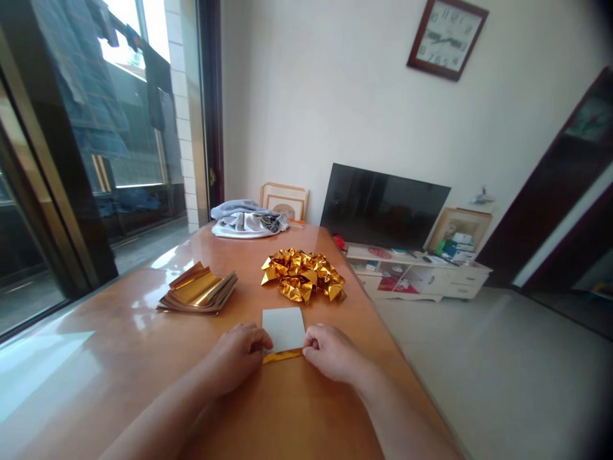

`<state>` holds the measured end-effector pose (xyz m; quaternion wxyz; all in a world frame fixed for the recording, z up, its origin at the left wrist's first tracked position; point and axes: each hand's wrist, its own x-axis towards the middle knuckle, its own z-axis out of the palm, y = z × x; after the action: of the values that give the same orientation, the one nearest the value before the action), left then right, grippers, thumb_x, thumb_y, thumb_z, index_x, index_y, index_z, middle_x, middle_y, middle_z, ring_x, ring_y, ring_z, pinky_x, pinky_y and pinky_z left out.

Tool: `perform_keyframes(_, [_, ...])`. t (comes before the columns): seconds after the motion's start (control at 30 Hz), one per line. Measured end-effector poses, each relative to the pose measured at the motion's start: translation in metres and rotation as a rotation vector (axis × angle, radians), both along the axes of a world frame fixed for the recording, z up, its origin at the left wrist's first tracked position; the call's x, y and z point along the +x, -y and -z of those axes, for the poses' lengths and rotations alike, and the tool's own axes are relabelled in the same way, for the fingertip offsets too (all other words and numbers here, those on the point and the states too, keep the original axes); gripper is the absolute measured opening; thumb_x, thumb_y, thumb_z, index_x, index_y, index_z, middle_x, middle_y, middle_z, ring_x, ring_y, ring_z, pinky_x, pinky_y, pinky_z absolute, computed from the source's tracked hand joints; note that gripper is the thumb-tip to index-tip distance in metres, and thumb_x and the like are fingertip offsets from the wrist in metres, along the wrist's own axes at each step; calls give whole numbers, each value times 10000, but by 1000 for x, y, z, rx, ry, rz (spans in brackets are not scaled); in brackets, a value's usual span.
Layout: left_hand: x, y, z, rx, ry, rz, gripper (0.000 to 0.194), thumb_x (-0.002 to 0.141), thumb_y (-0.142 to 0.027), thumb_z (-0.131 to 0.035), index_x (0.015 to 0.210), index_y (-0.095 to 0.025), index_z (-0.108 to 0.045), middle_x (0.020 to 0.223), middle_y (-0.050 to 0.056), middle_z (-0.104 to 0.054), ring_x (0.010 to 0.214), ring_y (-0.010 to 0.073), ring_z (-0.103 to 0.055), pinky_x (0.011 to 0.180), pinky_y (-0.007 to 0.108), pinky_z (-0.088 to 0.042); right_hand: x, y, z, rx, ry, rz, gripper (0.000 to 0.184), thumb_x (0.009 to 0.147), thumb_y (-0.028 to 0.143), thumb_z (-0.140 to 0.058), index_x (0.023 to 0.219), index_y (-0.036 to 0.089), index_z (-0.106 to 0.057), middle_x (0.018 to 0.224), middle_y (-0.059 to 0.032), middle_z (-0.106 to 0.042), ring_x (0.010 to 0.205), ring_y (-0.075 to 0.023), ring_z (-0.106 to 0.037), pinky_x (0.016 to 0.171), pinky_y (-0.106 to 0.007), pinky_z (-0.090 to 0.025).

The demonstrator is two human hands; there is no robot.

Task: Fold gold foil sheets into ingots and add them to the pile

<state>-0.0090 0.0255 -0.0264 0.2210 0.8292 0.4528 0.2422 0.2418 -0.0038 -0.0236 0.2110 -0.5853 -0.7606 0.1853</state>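
Left hand (pixel 234 358) and right hand (pixel 330 352) pinch a foil sheet (pixel 283 329) (grip narrow, on its gold fold).

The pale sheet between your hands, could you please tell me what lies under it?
The pale sheet rests on the glossy wooden table, its gold folded edge nearest you; the tabletop directly beneath it is covered from view.

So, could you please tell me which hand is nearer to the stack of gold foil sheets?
Left. The left hand sits in front of the stack and to its right; the right hand lies farther off, past the white card.
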Motion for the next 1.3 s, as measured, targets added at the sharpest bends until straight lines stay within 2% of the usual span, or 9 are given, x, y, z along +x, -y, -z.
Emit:
perform_keyframes(0.17, [-3, -4, -6, -6, 329, -335, 170, 834, -361, -563, 867, -207, -626, 717, -10, -603, 677, 181, -556, 628, 269, -404, 0, -3, 2, -162, -312, 48, 44, 799, 233, -587, 792, 200, -614, 688, 40, -578, 611, -111, -487, 517, -212, -292])
perform_keyframes(0.3, [-6, 1, -22, -45, 461, -521, 429, 849, -626, -556, 738, -213, -536, 616, -40, -494, 609, 160, -486, 557, 258, -349, -6, -2, -5, -191, -579, 101, 71, 806, 263, -595, 798, 196, -573, 666, 47, -547, 602, -108, -469, 535, -212, -331])
perform_keyframes(0.5, [10, 12, -19, -231, 454, -186, 465, 832, -649, -613, 789, -190, -549, 703, -17, -555, 654, 151, -526, 580, 248, -411, -23, 7, -14, -198, -774, 76, 75, 825, 256, -591, 809, 193, -553, 667, 43, -571, 607, -106, -500, 608, -226, -398])
perform_keyframes(0.63, [23, 15, -16, -307, 620, -4, 346, 872, -501, -602, 1010, -184, -606, 929, 58, -686, 906, 222, -642, 816, 322, -513, -34, 12, -9, -251, -788, -3, 80, 812, 247, -614, 809, 193, -555, 662, 46, -573, 599, -104, -519, 612, -227, -417])
perform_keyframes(0.8, [23, 14, -14, -222, 615, -61, 153, 860, -341, -557, 891, -191, -568, 862, 40, -675, 833, 205, -639, 796, 324, -503, -37, 10, -1, -262, -772, -24, 84, 815, 247, -614, 865, 195, -571, 684, 50, -567, 578, -103, -510, 587, -231, -416])
perform_keyframes(0.97, [14, 12, -13, 145, 268, -210, 106, 883, -290, -525, 805, -218, -520, 774, 13, -601, 747, 190, -567, 696, 303, -429, -30, 5, -5, -16, -651, 99, 87, 857, 283, -579, 825, 202, -571, 686, 43, -552, 607, -122, -492, 583, -242, -402])
perform_keyframes(1.03, [13, 13, -15, 262, 105, -182, 63, 870, -236, -525, 824, -218, -565, 836, 36, -622, 814, 212, -567, 732, 317, -414, -26, 5, -9, 102, -587, 152, 105, 882, 281, -544, 806, 211, -558, 677, 40, -545, 620, -131, -496, 582, -244, -395])
perform_keyframes(1.13, [15, 17, -18, 291, -85, -101, 104, 860, -188, -526, 823, -221, -617, 884, 53, -633, 851, 226, -562, 739, 320, -393, -22, 9, -17, 272, -438, 179, 105, 896, 246, -524, 803, 214, -561, 743, 17, -582, 699, -147, -541, 642, -254, -418])
perform_keyframes(1.3, [22, 21, -13, 241, -196, 17, 145, 862, -157, -532, 838, -228, -656, 894, 53, -626, 883, 224, -561, 762, 316, -387, -20, 17, -24, 296, -113, -17, 91, 844, 221, -642, 934, 218, -652, 954, -32, -660, 942, -192, -582, 843, -298, -439])
